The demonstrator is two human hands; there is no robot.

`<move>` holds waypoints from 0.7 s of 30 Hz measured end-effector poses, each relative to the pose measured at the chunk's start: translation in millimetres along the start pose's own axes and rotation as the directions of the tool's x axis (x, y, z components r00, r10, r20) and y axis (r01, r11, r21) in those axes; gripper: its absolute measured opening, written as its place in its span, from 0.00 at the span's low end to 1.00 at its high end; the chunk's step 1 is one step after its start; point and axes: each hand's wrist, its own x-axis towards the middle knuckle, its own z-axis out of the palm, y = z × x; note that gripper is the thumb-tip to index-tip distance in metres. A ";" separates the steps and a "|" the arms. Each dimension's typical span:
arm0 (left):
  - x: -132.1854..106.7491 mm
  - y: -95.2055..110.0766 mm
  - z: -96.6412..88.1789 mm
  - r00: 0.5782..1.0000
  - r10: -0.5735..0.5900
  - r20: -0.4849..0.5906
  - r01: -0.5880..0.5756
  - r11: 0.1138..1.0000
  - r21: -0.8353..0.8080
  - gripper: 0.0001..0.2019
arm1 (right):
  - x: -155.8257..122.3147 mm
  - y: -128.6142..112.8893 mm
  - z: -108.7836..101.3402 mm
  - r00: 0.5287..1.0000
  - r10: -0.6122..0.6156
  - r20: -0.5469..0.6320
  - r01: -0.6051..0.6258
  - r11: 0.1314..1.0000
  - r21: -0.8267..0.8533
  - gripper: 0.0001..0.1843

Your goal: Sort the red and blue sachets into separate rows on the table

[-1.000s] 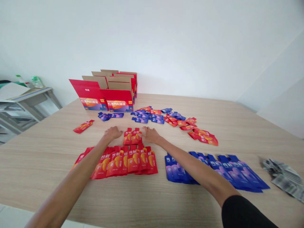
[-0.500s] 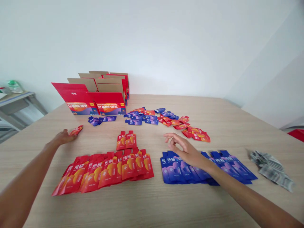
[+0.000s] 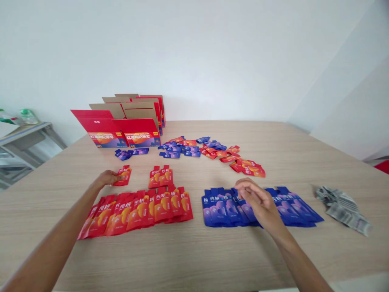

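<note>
Left hand (image 3: 108,178) brought one pouch (image 3: 124,175) nearer two others (image 3: 161,177).

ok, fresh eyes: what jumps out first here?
Two front rows of pouches stand out: red pouches at left, blue pouches at right. Behind the red row, the left hand holds a lone red pouch. Red cartons, flaps up, stand at the back left of the table.
</note>
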 end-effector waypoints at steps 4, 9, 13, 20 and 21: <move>-8.4 26.3 23.2 0.989 -0.098 0.110 0.091 0.994 0.064 0.15 | -11.1 7.8 5.2 0.996 0.020 -0.083 -0.016 0.998 0.056 0.17; -17.6 56.5 43.2 0.985 -0.099 0.142 0.089 0.994 0.071 0.16 | -19.5 13.1 7.4 0.993 0.048 -0.105 -0.042 0.997 0.060 0.17; -23.4 70.2 50.7 0.986 -0.099 0.132 0.091 0.994 0.064 0.15 | -25.4 16.1 0.8 0.992 0.061 -0.113 -0.054 0.997 0.058 0.18; -31.6 78.1 52.2 0.991 -0.083 0.104 0.078 0.995 0.054 0.13 | -32.4 22.3 -6.3 0.990 0.085 -0.110 -0.075 0.993 0.094 0.16; -32.7 78.8 51.7 0.992 -0.078 0.099 0.073 0.996 0.050 0.13 | -33.0 23.5 -6.5 0.990 0.086 -0.112 -0.074 0.992 0.102 0.16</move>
